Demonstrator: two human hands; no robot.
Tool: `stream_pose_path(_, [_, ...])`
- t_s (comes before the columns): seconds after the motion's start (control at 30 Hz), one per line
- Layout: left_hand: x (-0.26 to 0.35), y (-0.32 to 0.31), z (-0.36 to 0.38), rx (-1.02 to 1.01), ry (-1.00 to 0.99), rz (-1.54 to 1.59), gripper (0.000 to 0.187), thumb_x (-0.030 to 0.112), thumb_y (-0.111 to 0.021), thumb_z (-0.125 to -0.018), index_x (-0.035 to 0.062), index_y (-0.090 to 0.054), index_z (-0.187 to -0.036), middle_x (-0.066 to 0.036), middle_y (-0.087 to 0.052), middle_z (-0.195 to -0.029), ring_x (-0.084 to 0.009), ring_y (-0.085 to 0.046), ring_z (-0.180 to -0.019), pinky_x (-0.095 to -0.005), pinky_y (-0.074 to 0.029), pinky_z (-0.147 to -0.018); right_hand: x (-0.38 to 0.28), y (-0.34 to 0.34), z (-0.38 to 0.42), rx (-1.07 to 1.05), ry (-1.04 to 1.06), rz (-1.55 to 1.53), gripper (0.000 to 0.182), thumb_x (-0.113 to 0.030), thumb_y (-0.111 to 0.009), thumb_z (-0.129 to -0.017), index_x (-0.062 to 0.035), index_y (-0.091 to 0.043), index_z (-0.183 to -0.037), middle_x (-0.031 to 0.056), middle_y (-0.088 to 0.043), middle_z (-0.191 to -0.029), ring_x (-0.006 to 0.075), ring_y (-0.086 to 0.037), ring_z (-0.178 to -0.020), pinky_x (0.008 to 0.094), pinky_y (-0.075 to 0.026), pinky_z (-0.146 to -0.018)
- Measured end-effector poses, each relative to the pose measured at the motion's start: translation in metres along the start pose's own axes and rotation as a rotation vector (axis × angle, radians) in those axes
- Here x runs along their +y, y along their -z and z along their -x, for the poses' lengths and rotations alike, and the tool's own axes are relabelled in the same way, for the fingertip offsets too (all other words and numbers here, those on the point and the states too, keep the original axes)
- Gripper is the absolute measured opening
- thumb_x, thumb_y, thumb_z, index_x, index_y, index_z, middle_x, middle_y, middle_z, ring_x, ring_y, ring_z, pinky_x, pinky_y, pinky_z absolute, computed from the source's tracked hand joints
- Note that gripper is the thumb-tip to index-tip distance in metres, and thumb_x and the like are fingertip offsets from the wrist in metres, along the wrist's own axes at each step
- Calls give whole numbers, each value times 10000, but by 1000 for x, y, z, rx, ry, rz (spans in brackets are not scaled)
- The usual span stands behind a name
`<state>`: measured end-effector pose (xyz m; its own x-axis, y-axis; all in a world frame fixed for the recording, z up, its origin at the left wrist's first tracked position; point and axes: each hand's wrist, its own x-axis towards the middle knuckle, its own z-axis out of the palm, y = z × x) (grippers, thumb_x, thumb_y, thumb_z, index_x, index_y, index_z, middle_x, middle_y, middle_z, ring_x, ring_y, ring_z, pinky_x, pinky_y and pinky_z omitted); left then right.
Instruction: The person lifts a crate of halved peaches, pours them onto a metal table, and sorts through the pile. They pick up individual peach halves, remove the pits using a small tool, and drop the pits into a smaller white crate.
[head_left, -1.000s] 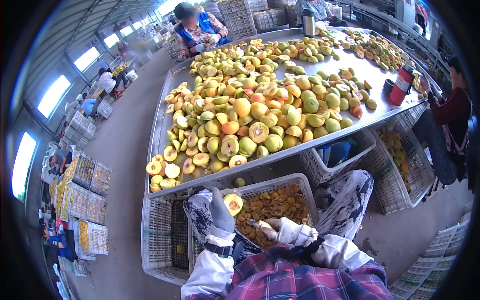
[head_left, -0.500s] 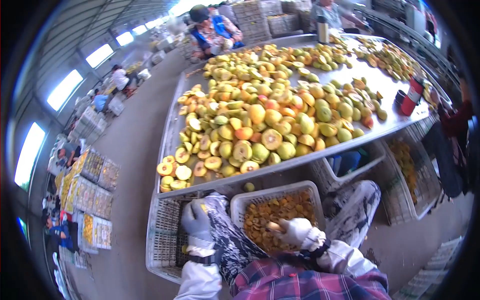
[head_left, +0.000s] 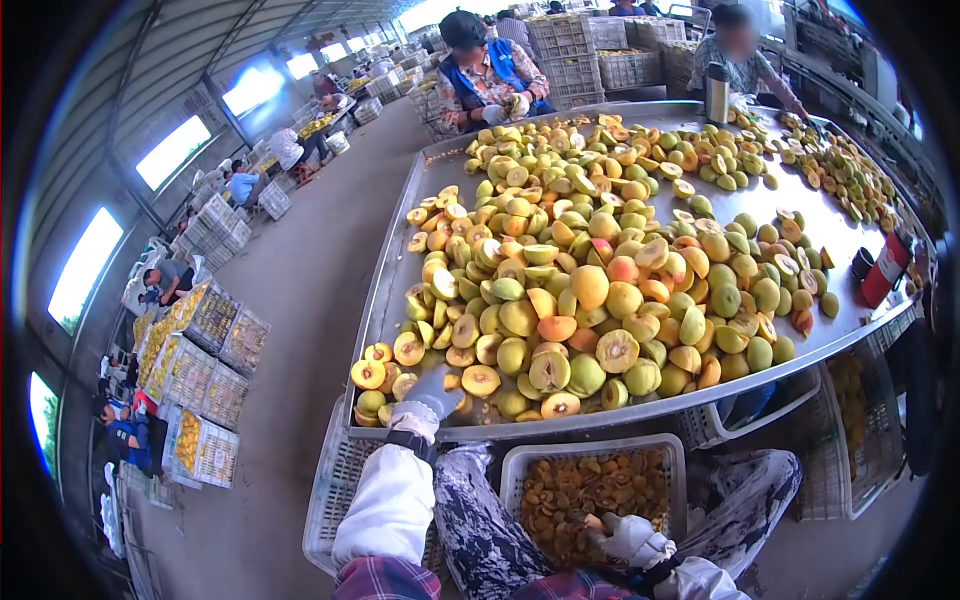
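Note:
My left hand (head_left: 432, 392), in a grey glove, reaches over the near edge of the metal table (head_left: 480, 432). Its fingers are stretched out among halved yellow-green peaches (head_left: 481, 380) at the pile's front left corner. My right hand (head_left: 635, 543), in a whitish glove, is closed above a white plastic basket (head_left: 677, 480) between my knees. From its fingers a short, brown, wooden-looking tool (head_left: 597, 525) sticks out, partly hidden and blurred. Small orange-brown fruit pieces (head_left: 590, 490) fill the basket below it.
Left of my leg stands another plastic crate (head_left: 335, 480), partly under my left arm. More crates (head_left: 850, 430) stand under the table at right. A red container (head_left: 886, 270) and a steel flask (head_left: 717, 93) are on the table. Two people sit across it.
My left hand has moved from over the left crate up and forward to the fruit on the table. My right hand stays over the basket. The view has shifted.

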<state>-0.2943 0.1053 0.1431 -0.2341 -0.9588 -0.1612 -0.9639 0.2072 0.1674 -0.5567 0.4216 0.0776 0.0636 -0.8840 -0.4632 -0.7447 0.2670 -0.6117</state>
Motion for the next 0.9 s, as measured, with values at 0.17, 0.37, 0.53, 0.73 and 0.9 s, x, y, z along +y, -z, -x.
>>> stream_pose_path(0.17, [13, -10, 14, 4, -12, 150, 443, 375, -654, -690, 131, -551, -1045, -150, -598, -996, -329, -552, -955, -397, -445, -805, -4, -1, -4, 49, -15, -51, 468, -494, -503, -794, -61, -546, -965, 199, -613, -698, 379, -596, -685, 458, -464, -617])
stream_pose_path(0.37, [73, 24, 99, 156, 183, 1542, 253, 209, -607, -754, 14, -551, -905, -92, -605, -813, -177, -599, -648, -249, -495, -578, -37, 19, 2, 270, 210, -307, 310, -367, -509, -845, -60, -499, -887, 207, -580, -634, 388, -580, -624, 467, -445, -536])
stream_pose_path(0.53, [110, -12, 145, 7, 192, 2035, 369, 421, -449, -847, 71, -543, -919, -107, -626, -812, -234, -583, -597, -302, -455, -504, -73, 33, 8, 430, 333, -396, 265, -335, -511, -848, -75, -462, -851, 191, -562, -588, 393, -568, -586, 482, -427, -492])
stream_pose_path(0.73, [141, -65, 168, 99, 111, 1865, 397, 355, -345, -895, 16, -523, -1001, -116, -589, -832, -219, -586, -694, -314, -487, -633, -83, 37, 17, 439, 235, -366, 310, -372, -455, -877, -64, -470, -846, 201, -570, -607, 397, -570, -601, 485, -434, -517])
stream_pose_path(0.9, [164, -68, 178, 35, 99, 1959, 301, 263, -354, -872, 16, -505, -954, -130, -582, -765, -235, -572, -667, -319, -488, -648, -77, 23, 12, 467, 107, -352, 366, -401, -403, -895, -44, -472, -854, 223, -569, -616, 409, -568, -607, 489, -438, -539])
